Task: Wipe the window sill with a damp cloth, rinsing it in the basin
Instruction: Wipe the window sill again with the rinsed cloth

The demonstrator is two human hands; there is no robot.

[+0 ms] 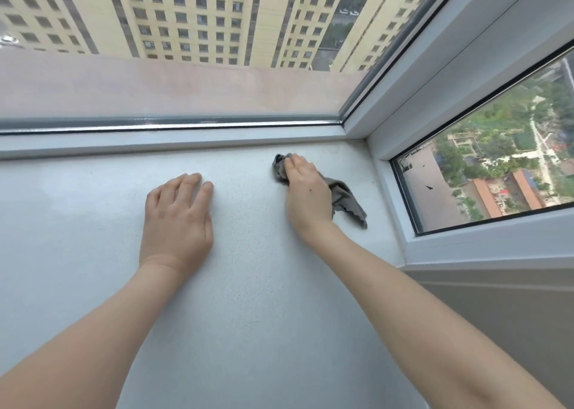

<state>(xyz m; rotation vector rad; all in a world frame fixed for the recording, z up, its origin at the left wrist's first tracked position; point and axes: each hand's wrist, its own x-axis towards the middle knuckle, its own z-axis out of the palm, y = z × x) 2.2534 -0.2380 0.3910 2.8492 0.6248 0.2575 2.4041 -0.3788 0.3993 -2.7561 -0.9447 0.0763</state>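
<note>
Now at the right-hand corner: flatten the cloth and work the edges

The right hand (306, 191) lies on the grey cloth (346, 202) with its fingers straight, pressing it onto the window sill (248, 284) near the corner where the front window frame (186, 144) meets the side window (497, 160). The cloth is bunched: a wad shows past the fingertips and a loose tail trails out toward the side window. The left hand (178, 219) rests flat on the bare sill with its fingers extended and holding nothing, well apart from the cloth; it probably serves as a brace.

For a good wipe, the cloth likely wants spreading wider under the palm, so that more of it meets the sill. Even pressure and overlapping strokes along the frame should avoid missed strips. A folded edge pushed into the seam and the corner would reach where dust probably gathers. The trailing tail is best tucked in, since it may drag dirt back. The basin is not in view.
</note>
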